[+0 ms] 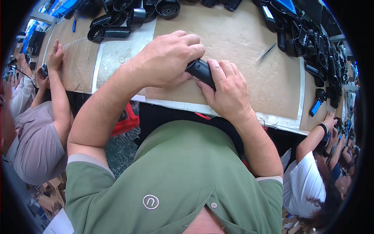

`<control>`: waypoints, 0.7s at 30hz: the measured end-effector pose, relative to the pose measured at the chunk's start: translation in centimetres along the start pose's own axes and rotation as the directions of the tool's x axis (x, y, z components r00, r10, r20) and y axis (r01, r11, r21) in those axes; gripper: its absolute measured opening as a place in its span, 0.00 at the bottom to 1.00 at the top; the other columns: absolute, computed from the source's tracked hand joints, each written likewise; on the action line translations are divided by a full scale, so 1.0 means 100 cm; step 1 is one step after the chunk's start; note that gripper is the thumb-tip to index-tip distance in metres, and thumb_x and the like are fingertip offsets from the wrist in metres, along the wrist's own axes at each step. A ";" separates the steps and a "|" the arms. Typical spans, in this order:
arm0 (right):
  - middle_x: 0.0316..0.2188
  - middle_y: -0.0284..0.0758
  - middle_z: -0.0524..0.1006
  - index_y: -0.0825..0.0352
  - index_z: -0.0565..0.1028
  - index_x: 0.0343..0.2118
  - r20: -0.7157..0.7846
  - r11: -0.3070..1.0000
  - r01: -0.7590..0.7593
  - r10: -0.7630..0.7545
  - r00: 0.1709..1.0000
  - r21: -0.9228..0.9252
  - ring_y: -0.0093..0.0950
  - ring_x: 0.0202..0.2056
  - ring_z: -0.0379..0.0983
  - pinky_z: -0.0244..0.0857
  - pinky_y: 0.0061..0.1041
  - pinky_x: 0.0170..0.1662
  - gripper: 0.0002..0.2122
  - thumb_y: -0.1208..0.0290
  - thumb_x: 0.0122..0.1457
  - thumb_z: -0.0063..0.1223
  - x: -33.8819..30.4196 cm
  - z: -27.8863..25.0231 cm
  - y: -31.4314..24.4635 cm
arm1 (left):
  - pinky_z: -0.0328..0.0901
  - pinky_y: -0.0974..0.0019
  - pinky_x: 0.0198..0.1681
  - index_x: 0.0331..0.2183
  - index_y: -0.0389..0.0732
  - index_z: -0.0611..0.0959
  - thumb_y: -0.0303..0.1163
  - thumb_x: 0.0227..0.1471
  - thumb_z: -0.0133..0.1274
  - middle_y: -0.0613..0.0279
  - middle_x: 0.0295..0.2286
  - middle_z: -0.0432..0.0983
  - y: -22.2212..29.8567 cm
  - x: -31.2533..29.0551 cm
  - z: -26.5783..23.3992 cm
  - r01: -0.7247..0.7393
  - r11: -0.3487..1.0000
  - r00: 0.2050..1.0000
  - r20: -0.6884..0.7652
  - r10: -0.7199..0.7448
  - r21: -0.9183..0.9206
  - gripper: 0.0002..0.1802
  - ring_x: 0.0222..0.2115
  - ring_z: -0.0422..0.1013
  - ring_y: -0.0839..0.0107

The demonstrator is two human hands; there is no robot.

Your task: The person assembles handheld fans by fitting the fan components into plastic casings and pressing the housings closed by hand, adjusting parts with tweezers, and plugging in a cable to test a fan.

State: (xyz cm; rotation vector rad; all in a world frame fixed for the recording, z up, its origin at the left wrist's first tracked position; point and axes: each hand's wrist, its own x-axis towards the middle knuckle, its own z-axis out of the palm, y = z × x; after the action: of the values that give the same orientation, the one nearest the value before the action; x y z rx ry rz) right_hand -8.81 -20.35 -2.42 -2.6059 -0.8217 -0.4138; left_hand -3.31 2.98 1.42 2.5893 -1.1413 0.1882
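Observation:
Near the table's front, a black, handle-shaped plastic housing (203, 73) with a small slot in its side lies between my two hands. My left hand (171, 58) closes over its upper left end, hiding that end from sight. The lower right part is wrapped by my right hand (230, 87), thumb on the near side and fingers over the top. The housing is tilted, just above the brown cardboard sheet (241, 35) on the table. To the right of my hands lies a thin, pointed metal tool, perhaps tweezers (267, 52).
Black plastic units with round vented heads (168, 8) are piled at the far left. Another heap of black units (311, 50) fills the right side. A blue-faced black unit (317, 103) lies near the right edge. Co-workers sit on both sides, a forearm (58, 85) at left.

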 end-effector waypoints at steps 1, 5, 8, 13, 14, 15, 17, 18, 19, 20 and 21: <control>0.44 0.40 0.77 0.71 0.76 0.58 -0.001 1.000 0.000 0.000 1.000 0.000 0.35 0.40 0.73 0.72 0.33 0.46 0.26 0.61 0.62 0.67 0.000 0.000 0.000 | 0.72 0.58 0.50 0.42 0.44 0.84 0.33 0.43 0.73 0.62 0.41 0.78 0.000 0.000 0.000 0.000 1.000 1.000 -0.001 0.000 0.001 0.22 0.42 0.74 0.60; 0.42 0.41 0.77 0.72 0.75 0.58 0.029 0.999 0.011 -0.010 1.000 -0.033 0.34 0.36 0.75 0.74 0.31 0.40 0.25 0.61 0.64 0.66 0.003 -0.003 -0.001 | 0.71 0.58 0.50 0.40 0.44 0.83 0.32 0.42 0.73 0.62 0.39 0.78 0.000 0.000 0.001 0.021 0.998 1.000 -0.005 -0.021 -0.053 0.21 0.42 0.74 0.60; 0.41 0.41 0.78 0.71 0.74 0.60 0.087 0.998 -0.006 0.011 0.996 -0.056 0.35 0.34 0.77 0.74 0.31 0.38 0.26 0.61 0.65 0.66 0.005 -0.006 -0.002 | 0.71 0.57 0.50 0.40 0.44 0.83 0.31 0.42 0.73 0.63 0.39 0.78 -0.004 -0.001 0.005 0.012 0.996 1.000 -0.027 -0.015 -0.085 0.21 0.42 0.74 0.60; 0.39 0.41 0.79 0.70 0.73 0.61 0.182 0.995 0.005 0.014 0.983 -0.102 0.36 0.29 0.78 0.74 0.32 0.34 0.26 0.58 0.67 0.65 0.011 -0.014 -0.002 | 0.70 0.57 0.51 0.39 0.44 0.83 0.30 0.40 0.74 0.63 0.39 0.77 -0.007 -0.002 0.009 0.002 0.992 0.998 -0.056 -0.010 -0.125 0.22 0.42 0.73 0.60; 0.38 0.41 0.79 0.70 0.73 0.60 0.199 0.994 0.018 0.005 0.980 -0.111 0.36 0.28 0.77 0.74 0.32 0.33 0.26 0.57 0.68 0.65 0.013 -0.016 -0.002 | 0.70 0.57 0.52 0.39 0.44 0.83 0.30 0.39 0.75 0.63 0.39 0.77 -0.007 -0.002 0.010 0.001 0.992 0.998 -0.058 -0.009 -0.127 0.23 0.42 0.73 0.60; 0.38 0.41 0.79 0.70 0.73 0.60 0.216 0.992 0.030 -0.004 0.976 -0.120 0.36 0.27 0.77 0.74 0.32 0.33 0.26 0.56 0.68 0.65 0.014 -0.017 -0.001 | 0.70 0.57 0.52 0.39 0.44 0.83 0.30 0.39 0.75 0.64 0.39 0.77 -0.008 -0.002 0.010 0.000 0.992 0.998 -0.060 -0.008 -0.130 0.23 0.42 0.73 0.60; 0.37 0.41 0.79 0.70 0.73 0.59 0.223 0.993 0.040 -0.014 0.975 -0.111 0.36 0.27 0.77 0.74 0.32 0.32 0.26 0.55 0.68 0.65 0.016 -0.018 0.000 | 0.70 0.57 0.52 0.39 0.44 0.83 0.30 0.39 0.76 0.64 0.39 0.77 -0.008 -0.003 0.010 0.000 0.991 0.998 -0.059 -0.008 -0.135 0.24 0.42 0.73 0.60; 0.37 0.41 0.79 0.70 0.73 0.58 0.227 0.994 0.049 -0.026 0.974 -0.099 0.37 0.27 0.77 0.74 0.32 0.32 0.26 0.54 0.68 0.65 0.017 -0.018 0.001 | 0.70 0.57 0.52 0.39 0.44 0.82 0.31 0.38 0.76 0.64 0.39 0.77 -0.008 -0.003 0.009 0.002 0.991 0.999 -0.054 -0.009 -0.136 0.24 0.42 0.72 0.60; 0.36 0.41 0.79 0.70 0.73 0.57 0.231 0.995 0.059 -0.037 0.972 -0.086 0.37 0.26 0.77 0.74 0.33 0.32 0.26 0.53 0.68 0.64 0.018 -0.019 0.002 | 0.69 0.57 0.52 0.39 0.44 0.82 0.32 0.38 0.77 0.64 0.39 0.77 -0.008 -0.003 0.009 0.003 0.990 0.999 -0.049 -0.009 -0.138 0.25 0.42 0.72 0.60; 0.36 0.41 0.79 0.70 0.73 0.56 0.235 0.995 0.067 -0.048 0.971 -0.073 0.37 0.26 0.77 0.74 0.33 0.31 0.26 0.52 0.68 0.64 0.019 -0.019 0.002 | 0.69 0.57 0.52 0.39 0.44 0.82 0.32 0.38 0.77 0.65 0.39 0.77 -0.009 -0.002 0.008 0.004 0.990 0.999 -0.044 -0.010 -0.140 0.25 0.41 0.71 0.60; 0.36 0.41 0.79 0.70 0.73 0.56 0.238 0.995 0.068 -0.048 0.970 -0.075 0.37 0.26 0.77 0.74 0.33 0.31 0.26 0.52 0.68 0.64 0.020 -0.020 0.002 | 0.69 0.57 0.52 0.39 0.44 0.82 0.32 0.38 0.77 0.65 0.39 0.77 -0.009 -0.002 0.008 0.004 0.990 0.999 -0.046 -0.011 -0.143 0.25 0.41 0.71 0.60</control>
State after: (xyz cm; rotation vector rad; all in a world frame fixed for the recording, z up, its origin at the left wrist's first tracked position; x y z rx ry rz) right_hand -7.46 -20.41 0.02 -2.7496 -0.9792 -0.1568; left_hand -2.83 3.43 0.40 2.4508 -1.0872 0.1579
